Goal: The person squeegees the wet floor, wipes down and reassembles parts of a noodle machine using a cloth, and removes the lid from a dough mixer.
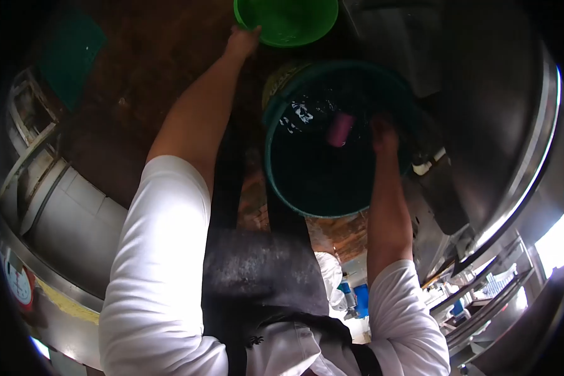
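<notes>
At the top of the head view, my left hand (243, 41) grips the rim of a bright green plastic basin (288, 31), its fingers closed at the basin's lower left edge. Below it stands a large dark green tub (271, 169) holding water. A pink cup (340, 130) lies tilted in that water. My right hand (385, 133) is over the right side of the tub, a little to the right of the cup and apart from it. Its fingers are lost in shadow, and I cannot tell whether they hold anything.
Dark metal equipment (501, 119) rises close on the right. A white tiled ledge (75, 200) runs along the left, with a green panel (72, 59) above it. The reddish-brown floor (254, 200) shows beside the tub. Shelving (489, 288) with various items stands at lower right.
</notes>
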`<state>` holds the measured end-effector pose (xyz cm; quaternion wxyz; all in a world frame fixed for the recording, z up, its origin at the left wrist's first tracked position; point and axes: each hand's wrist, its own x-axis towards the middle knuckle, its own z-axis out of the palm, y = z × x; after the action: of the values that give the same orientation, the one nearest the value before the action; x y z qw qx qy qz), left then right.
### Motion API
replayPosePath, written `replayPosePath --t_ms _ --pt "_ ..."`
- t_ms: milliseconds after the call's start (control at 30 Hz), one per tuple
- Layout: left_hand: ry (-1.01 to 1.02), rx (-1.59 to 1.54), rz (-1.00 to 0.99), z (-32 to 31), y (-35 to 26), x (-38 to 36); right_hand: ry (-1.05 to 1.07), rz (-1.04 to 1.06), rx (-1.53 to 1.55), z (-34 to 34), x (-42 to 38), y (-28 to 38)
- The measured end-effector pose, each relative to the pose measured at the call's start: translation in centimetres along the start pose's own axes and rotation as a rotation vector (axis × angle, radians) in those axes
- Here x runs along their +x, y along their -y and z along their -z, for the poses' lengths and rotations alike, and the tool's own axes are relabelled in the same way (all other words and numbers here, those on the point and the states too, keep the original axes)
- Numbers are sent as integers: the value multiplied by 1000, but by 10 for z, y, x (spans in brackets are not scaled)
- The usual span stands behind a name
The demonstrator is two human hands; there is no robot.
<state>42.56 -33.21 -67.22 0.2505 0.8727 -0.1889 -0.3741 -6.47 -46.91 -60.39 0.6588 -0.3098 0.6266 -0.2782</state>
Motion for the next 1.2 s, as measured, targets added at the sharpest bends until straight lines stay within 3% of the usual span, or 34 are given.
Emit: replayPosePath --t_ms 100,167,267,300,333,400,433,500,533,567,600,667,733,800,833,900,933,967,1033,1100,1200 --pt "17 -145 58 -11 17 20 107 -154 286 9 15 -8" --pt "3 -234 63 -40 58 59 294 -207 292 22 20 -10" --pt "-83 -164 170 -28 61 47 282 -159 -164 -22 -10 0" --pt "-91 -83 116 -32 82 48 229 -115 -396 -44 -24 10" --pt "-103 -2 62 -34 100 46 342 38 -627 -51 -36 14" --pt "-293 -93 198 -15 131 7 466 112 -756 -51 -45 12" --pt "-393 -147 257 -3 144 -15 473 10 -674 -45 -41 12" --pt "-463 -54 137 34 199 -71 395 -181 -657 -62 -48 6" --pt "-514 -171 250 43 241 -102 295 -271 -724 -69 -60 9" --pt "-258 -560 609 91 232 -141 264 -307 -760 -86 -78 13" --pt "-454 -937 648 89 273 -167 224 -345 -795 -100 -103 13" --pt "-653 -1200 788 113 307 -216 202 -373 -840 -112 -126 11" --pt "-813 -1231 922 131 357 -240 242 -364 -847 -82 -107 -24" --pt "-942 -1326 868 161 391 -250 498 100 -1518 -12 -50 -74" --pt "-982 -1558 687 169 448 -243 506 238 -1677 -10 -50 -81" --pt "-893 -1610 613 198 542 -237 361 408 -1838 -43 -68 -78" --pt "-770 -1437 716 232 564 -240 231 429 -1835 -69 -78 -79" --pt "-638 -1260 807 256 562 -237 332 650 -1824 -40 -46 -93" --pt "-488 -1073 710 293 508 -246 483 802 -1662 -5 -7 -114" --pt "-401 -852 719 290 474 -263 545 678 -1376 -30 -4 -116" --pt "-253 -691 820 260 486 -300 629 839 -1909 -66 -13 -107"
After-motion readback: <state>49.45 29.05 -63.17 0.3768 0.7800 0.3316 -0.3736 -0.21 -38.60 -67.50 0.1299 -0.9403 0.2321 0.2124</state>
